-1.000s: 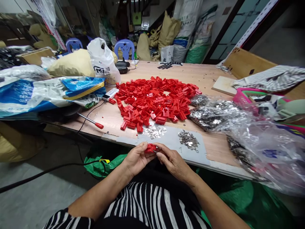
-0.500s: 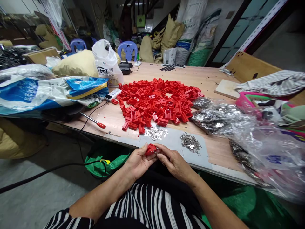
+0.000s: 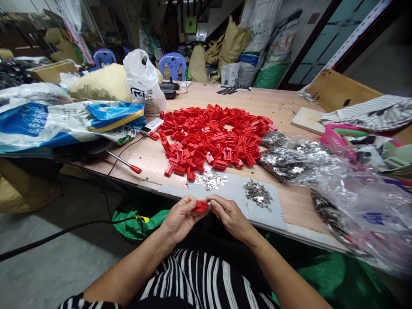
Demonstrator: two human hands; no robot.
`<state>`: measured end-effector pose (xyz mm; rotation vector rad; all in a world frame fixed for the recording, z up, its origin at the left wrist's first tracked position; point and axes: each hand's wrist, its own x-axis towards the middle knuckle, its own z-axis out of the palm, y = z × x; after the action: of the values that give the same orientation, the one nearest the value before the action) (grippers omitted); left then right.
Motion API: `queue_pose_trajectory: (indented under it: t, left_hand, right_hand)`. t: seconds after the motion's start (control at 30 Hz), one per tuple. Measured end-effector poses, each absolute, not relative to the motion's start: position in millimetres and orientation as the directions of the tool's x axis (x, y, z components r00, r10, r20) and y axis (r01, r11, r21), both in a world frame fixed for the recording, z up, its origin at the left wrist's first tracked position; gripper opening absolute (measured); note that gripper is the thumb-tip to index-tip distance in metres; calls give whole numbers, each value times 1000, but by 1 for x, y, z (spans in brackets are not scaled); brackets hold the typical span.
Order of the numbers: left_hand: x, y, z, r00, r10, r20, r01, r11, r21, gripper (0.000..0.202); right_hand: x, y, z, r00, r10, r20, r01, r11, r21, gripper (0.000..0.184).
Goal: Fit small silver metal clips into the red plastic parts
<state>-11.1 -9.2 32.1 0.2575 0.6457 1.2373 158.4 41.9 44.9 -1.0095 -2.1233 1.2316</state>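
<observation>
Both my hands meet just below the table's near edge, over my striped lap. My left hand (image 3: pixel 179 219) pinches a small red plastic piece (image 3: pixel 201 206) between thumb and fingers. My right hand (image 3: pixel 228 215) is closed against the same piece from the right, fingertips pressed on it. Whether a metal part is in those fingers I cannot make out. On the table ahead lies a big heap of like red plastic pieces (image 3: pixel 212 135). Two small piles of silvery metal bits (image 3: pixel 210 180) (image 3: pixel 257 192) lie on a grey sheet (image 3: pixel 231 189) near my hands.
Clear plastic bags of metal parts (image 3: pixel 289 159) fill the right side, by a pink basket (image 3: pixel 334 137). A red-handled tool (image 3: pixel 124 163), blue-white sacks (image 3: pixel 64 124) and a white plastic bag (image 3: pixel 143 81) sit left. A green bag (image 3: pixel 135 223) hangs under the table.
The red piece has been turned in my fingers and now lies flatter and slightly lower. Both hands stay together at the table edge.
</observation>
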Motion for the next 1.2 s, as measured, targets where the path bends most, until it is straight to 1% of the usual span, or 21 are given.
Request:
queue_pose_trajectory:
  t: [0.07, 0.13, 0.2, 0.27, 0.3, 0.33, 0.4, 0.47, 0.53, 0.57, 0.63, 0.7, 0.77, 0.83, 0.9, 0.97, 1.03, 1.07, 1.13, 1.2]
  left_hand:
    - [-25, -13, 32, 111, 947, -301, -687, 292, 666, 20]
    - [-45, -18, 29, -9, 960, -280, -524, 234, 819, 22]
    - [-68, -23, 19, -156, 957, -243, -309, 186, 933, 24]
    - [-91, -29, 6, -291, 944, -156, -16, 158, 987, 25]
    - [-101, -32, -1, -351, 932, -84, 150, 145, 978, 25]
    - [-109, -35, -8, -364, 931, -15, 321, 141, 936, 21]
    - [-121, -40, -20, -347, 934, 89, 589, 143, 795, 13]
    - [-126, -42, -27, -320, 937, 139, 747, 160, 645, 11]
    - [-126, -43, -31, -296, 938, 179, 830, 160, 535, 14]
    - [-126, -42, -32, -283, 938, 200, 853, 151, 499, 15]
    - [-124, -40, -31, -260, 938, 228, 871, 125, 476, 16]
    - [-120, -38, -28, -248, 940, 236, 852, 95, 515, 14]
    - [-113, -36, -21, -239, 946, 220, 795, 60, 604, 13]
    - [-104, -35, -12, -224, 960, 170, 698, 36, 715, 16]
    - [-92, -33, -2, -206, 975, 87, 572, 47, 819, 19]
    - [-78, -29, 9, -187, 982, -11, 404, 87, 911, 22]
    - [-62, -22, 18, -143, 985, -99, 194, 126, 973, 28]
    - [-54, -17, 21, -118, 984, -132, 91, 143, 986, 34]
    - [-37, -9, 27, -42, 984, -172, -85, 168, 982, 50]
    - [-20, -1, 31, 73, 979, -190, -226, 202, 953, 62]
  right_hand:
    - [160, 50, 43, -583, 812, 9, 412, 305, -858, 38]
    - [164, 64, 42, -517, 855, 38, 491, 333, -805, 35]
    - [170, 81, 40, -452, 883, 125, 579, 397, -712, 28]
    - [176, 101, 38, -407, 882, 239, 668, 466, -580, 23]
    - [178, 111, 37, -389, 877, 284, 701, 481, -526, 25]
    - [179, 120, 36, -373, 876, 305, 734, 480, -481, 28]
    - [179, 136, 36, -343, 878, 335, 784, 464, -413, 33]
    - [175, 149, 36, -328, 886, 328, 827, 437, -353, 35]
    - [171, 159, 34, -328, 894, 306, 859, 417, -297, 34]
    - [168, 162, 33, -329, 896, 297, 869, 411, -276, 33]
    - [165, 168, 30, -331, 899, 285, 878, 404, -255, 30]
    - [164, 170, 29, -327, 901, 284, 881, 400, -254, 27]
    - [165, 168, 30, -313, 902, 296, 884, 391, -255, 25]
    - [167, 161, 33, -289, 897, 334, 866, 394, -307, 24]
    - [168, 150, 37, -260, 893, 368, 800, 412, -436, 22]
    - [169, 134, 40, -246, 908, 340, 674, 412, -613, 20]
    - [167, 114, 42, -268, 938, 219, 521, 333, -786, 21]
    - [166, 103, 43, -303, 940, 156, 440, 283, -852, 21]
    - [164, 82, 43, -390, 920, 43, 299, 170, -939, 22]
    - [163, 62, 44, -486, 870, -84, 197, 16, -980, 26]
